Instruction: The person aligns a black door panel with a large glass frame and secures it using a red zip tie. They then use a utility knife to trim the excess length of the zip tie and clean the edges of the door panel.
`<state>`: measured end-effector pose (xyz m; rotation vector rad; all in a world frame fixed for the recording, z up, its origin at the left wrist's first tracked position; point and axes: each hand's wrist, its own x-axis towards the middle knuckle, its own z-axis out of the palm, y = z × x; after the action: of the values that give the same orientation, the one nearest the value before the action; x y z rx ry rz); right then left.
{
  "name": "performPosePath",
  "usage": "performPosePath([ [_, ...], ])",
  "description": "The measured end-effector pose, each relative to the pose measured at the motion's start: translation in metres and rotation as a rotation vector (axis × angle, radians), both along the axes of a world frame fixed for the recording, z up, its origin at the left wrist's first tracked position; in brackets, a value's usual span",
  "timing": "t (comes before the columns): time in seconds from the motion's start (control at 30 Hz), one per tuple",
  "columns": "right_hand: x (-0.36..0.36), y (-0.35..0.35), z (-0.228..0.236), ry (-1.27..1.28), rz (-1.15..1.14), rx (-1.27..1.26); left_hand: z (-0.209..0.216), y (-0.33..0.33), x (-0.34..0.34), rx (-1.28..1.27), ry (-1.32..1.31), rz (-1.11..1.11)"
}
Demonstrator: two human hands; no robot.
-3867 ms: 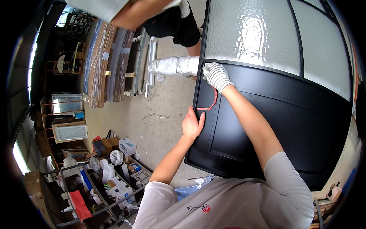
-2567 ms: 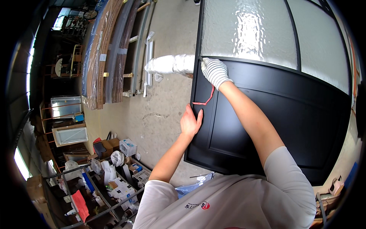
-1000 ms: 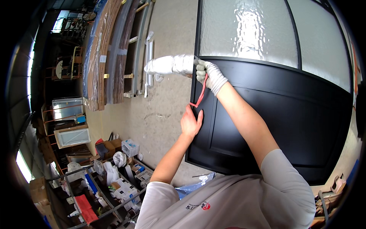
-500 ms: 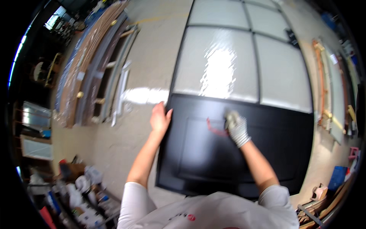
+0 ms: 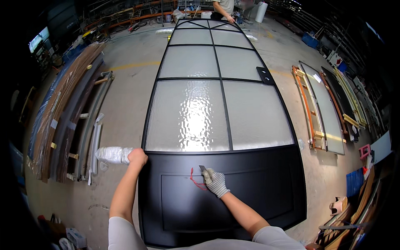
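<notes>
A long black-framed door [image 5: 258, 183] with textured glass panes lies flat in front of me, its solid black panel nearest me. My left hand [image 5: 138, 158], bare, is curled closed at the left edge of the door, beside a plastic-wrapped bundle [image 5: 113, 155] that sticks out there. My right hand [image 5: 215, 182], in a striped grey glove, is closed over the black panel on a small flat scraper blade [image 5: 202, 168]. Its tip points up and left. A thin red cord [image 5: 196, 182] curves beside that hand; I cannot tell what it is fixed to.
Another person [image 5: 225, 8] has a hand at the door's far end. A black lock plate [image 5: 265, 76] sits on its right side. Wrapped long profiles [image 5: 62, 112] lie at left; a framed glass panel [image 5: 323, 100] lies at right, near a blue bin [image 5: 354, 182].
The view has tilted up, so the door's far end and the other person now show. My left hand has gone from spread fingers to curled. My right hand still holds the blade over the panel.
</notes>
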<state>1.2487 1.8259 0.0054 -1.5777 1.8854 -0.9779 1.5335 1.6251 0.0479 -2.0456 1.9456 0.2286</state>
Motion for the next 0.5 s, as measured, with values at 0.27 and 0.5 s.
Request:
performPosePath([
  [0.27, -0.001, 0.0, -0.003, 0.084, 0.006, -0.085, -0.023, 0.011, 0.005, -0.15, 0.03, -0.056],
  [0.5, 0.0, -0.004, -0.015, 0.096, 0.011, -0.132, -0.061, 0.009, 0.017, -0.356, -0.029, -0.121],
])
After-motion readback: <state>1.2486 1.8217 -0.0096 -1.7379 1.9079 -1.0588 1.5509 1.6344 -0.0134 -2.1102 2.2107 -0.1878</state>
